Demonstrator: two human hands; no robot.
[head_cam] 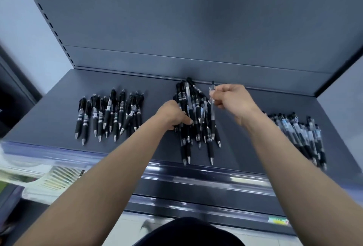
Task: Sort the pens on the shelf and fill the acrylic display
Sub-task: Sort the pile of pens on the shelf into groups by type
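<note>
We find three groups of pens on the dark grey metal shelf [49,120]. The left group of black click pens with silver tips [110,116] lies in a loose row, tips toward the front edge. The middle pile of black and clear-barrelled pens [198,127] lies heaped near the shelf's centre and reaches from the back wall to the front edge. The right group of clear-barrelled pens with black grips [302,137] lies well apart from it, near the right end.

The left hand [172,115] sits on the left side of the middle pile. Its fingers are curled round several pens there, and the thumb presses across them. The right hand [231,98] is raised just right of the pile's far end. It pinches a single clear-barrelled pen with a black grip [213,114] between thumb and fingertips. The clicker end of this pen points toward the grey back panel [176,19]. We cannot tell whether its lower end touches the pile.

Below the shelf at the left, a white slatted plastic basket [53,181] shows, blurred.
</note>
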